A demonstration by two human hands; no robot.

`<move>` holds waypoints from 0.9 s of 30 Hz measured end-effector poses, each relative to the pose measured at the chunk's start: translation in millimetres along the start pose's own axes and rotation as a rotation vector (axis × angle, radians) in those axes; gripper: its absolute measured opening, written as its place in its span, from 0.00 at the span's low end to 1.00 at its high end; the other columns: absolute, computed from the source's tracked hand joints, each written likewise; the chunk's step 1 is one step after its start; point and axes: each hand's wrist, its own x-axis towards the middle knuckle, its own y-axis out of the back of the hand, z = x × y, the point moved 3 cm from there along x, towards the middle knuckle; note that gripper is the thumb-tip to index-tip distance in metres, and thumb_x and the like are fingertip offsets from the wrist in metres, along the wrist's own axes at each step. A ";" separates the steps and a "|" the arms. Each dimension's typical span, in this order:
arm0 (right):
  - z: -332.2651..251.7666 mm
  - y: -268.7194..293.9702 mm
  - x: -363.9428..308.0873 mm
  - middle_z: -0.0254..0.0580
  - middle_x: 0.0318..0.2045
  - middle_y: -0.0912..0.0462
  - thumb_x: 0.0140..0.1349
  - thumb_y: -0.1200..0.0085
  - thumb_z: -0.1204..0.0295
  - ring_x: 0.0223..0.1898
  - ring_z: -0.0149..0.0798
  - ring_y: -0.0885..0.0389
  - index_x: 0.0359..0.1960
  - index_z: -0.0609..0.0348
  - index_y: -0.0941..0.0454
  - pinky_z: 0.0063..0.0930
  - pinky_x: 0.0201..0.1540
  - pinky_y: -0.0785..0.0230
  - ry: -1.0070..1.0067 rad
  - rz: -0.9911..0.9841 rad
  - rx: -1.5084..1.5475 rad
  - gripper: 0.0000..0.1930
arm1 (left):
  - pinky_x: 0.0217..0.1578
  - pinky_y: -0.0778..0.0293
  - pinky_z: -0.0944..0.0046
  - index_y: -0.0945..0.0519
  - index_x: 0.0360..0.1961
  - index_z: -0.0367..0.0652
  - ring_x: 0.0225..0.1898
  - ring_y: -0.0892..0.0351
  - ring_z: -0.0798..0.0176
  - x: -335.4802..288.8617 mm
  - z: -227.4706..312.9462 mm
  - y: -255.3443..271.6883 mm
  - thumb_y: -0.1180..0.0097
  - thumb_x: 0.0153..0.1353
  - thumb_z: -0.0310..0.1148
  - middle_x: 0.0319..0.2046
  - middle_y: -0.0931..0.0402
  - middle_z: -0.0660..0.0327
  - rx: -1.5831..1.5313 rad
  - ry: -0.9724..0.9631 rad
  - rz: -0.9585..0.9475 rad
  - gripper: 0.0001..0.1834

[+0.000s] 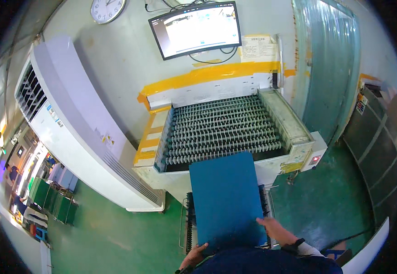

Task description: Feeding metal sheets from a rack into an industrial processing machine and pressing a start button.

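A flat blue rectangular panel (226,201) lies in front of me, its far edge overlapping the near end of a roller conveyor (221,130). My right hand (275,229) grips the panel's right edge near its close corner, thumb on top. At the lower left, my left hand (195,256) has its fingers on the near left corner. Beneath the panel stands a dark slotted rack (189,219), showing only along both sides. The undersides of the panel and most of my fingers are hidden.
A white floor-standing air conditioner (84,132) rises left of the conveyor. A control box (316,153) with a red display sits on its right side. A monitor (196,29) hangs on the wall above. Dark panelled boxes (376,137) stand at the right; people work far left.
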 end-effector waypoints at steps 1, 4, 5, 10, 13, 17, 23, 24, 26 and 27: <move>31.7 5.2 -7.3 0.35 0.31 0.22 0.61 0.46 0.60 0.34 0.32 0.22 0.46 0.63 0.25 0.27 0.34 0.30 -0.107 -0.089 -0.054 0.19 | 0.53 0.28 0.55 0.36 0.56 0.32 0.50 0.26 0.53 6.8 -6.8 7.4 0.42 0.59 0.36 0.52 0.29 0.51 0.035 -0.004 0.001 0.29; 3.6 -21.4 -36.4 0.35 0.33 0.20 0.60 0.44 0.58 0.33 0.32 0.22 0.43 0.63 0.23 0.28 0.34 0.30 -0.384 -0.095 -0.134 0.20 | 0.53 0.28 0.55 0.36 0.56 0.33 0.50 0.26 0.53 8.0 -9.8 14.2 0.41 0.59 0.36 0.52 0.29 0.51 -0.012 0.003 0.017 0.29; 1.4 -22.4 -40.6 0.36 0.34 0.19 0.60 0.43 0.58 0.33 0.32 0.22 0.42 0.63 0.22 0.29 0.34 0.30 -0.462 -0.046 -0.147 0.19 | 0.53 0.28 0.54 0.36 0.56 0.32 0.50 0.25 0.53 7.1 -8.3 13.4 0.41 0.59 0.36 0.52 0.29 0.51 -0.085 0.010 0.020 0.29; 68.4 -8.4 -15.5 0.39 0.35 0.19 0.57 0.40 0.59 0.34 0.34 0.22 0.42 0.68 0.23 0.29 0.37 0.30 -0.452 0.005 -0.090 0.22 | 0.55 0.30 0.54 0.37 0.57 0.32 0.50 0.26 0.52 9.5 0.4 11.8 0.42 0.60 0.34 0.53 0.29 0.51 -0.080 -0.014 -0.038 0.28; 54.2 -20.2 -9.6 0.41 0.37 0.20 0.57 0.40 0.59 0.35 0.34 0.23 0.43 0.70 0.24 0.29 0.39 0.30 -0.367 0.030 -0.046 0.23 | 0.54 0.30 0.53 0.35 0.56 0.33 0.50 0.26 0.51 15.8 -0.4 24.1 0.42 0.60 0.35 0.52 0.29 0.51 -0.065 -0.027 -0.006 0.27; 51.3 -20.5 19.5 0.42 0.37 0.18 0.57 0.40 0.66 0.36 0.37 0.21 0.44 0.68 0.23 0.33 0.40 0.29 -0.209 0.156 -0.056 0.19 | 0.48 0.26 0.52 0.35 0.56 0.35 0.47 0.23 0.52 26.8 18.6 20.2 0.44 0.61 0.41 0.48 0.26 0.52 -0.122 -0.198 -0.037 0.28; -4.3 -44.4 45.8 0.42 0.37 0.19 0.57 0.40 0.69 0.36 0.37 0.21 0.46 0.67 0.24 0.33 0.41 0.28 -0.134 -0.019 0.132 0.18 | 0.48 0.28 0.45 0.33 0.55 0.35 0.48 0.26 0.51 23.8 55.6 25.5 0.43 0.61 0.40 0.50 0.27 0.52 -0.276 -0.252 -0.029 0.27; -8.0 -46.7 47.9 0.42 0.37 0.19 0.57 0.40 0.69 0.36 0.37 0.21 0.46 0.67 0.24 0.33 0.41 0.28 -0.132 -0.030 0.130 0.18 | 0.48 0.28 0.45 0.33 0.55 0.35 0.48 0.26 0.51 22.3 53.9 29.8 0.43 0.61 0.40 0.50 0.27 0.52 -0.281 -0.261 -0.023 0.27; -22.6 -47.9 44.5 0.42 0.39 0.19 0.57 0.40 0.69 0.37 0.36 0.21 0.47 0.67 0.25 0.32 0.40 0.28 -0.169 0.038 0.167 0.19 | 0.49 0.29 0.45 0.35 0.57 0.35 0.49 0.26 0.51 20.5 60.7 21.0 0.46 0.62 0.42 0.51 0.29 0.52 -0.280 -0.284 -0.007 0.28; -16.1 -45.1 48.1 0.42 0.39 0.19 0.57 0.40 0.69 0.37 0.36 0.21 0.47 0.67 0.25 0.32 0.40 0.28 -0.174 0.044 0.164 0.19 | 0.49 0.29 0.45 0.35 0.57 0.35 0.49 0.26 0.51 18.8 63.5 16.2 0.46 0.62 0.42 0.51 0.29 0.52 -0.282 -0.276 -0.009 0.28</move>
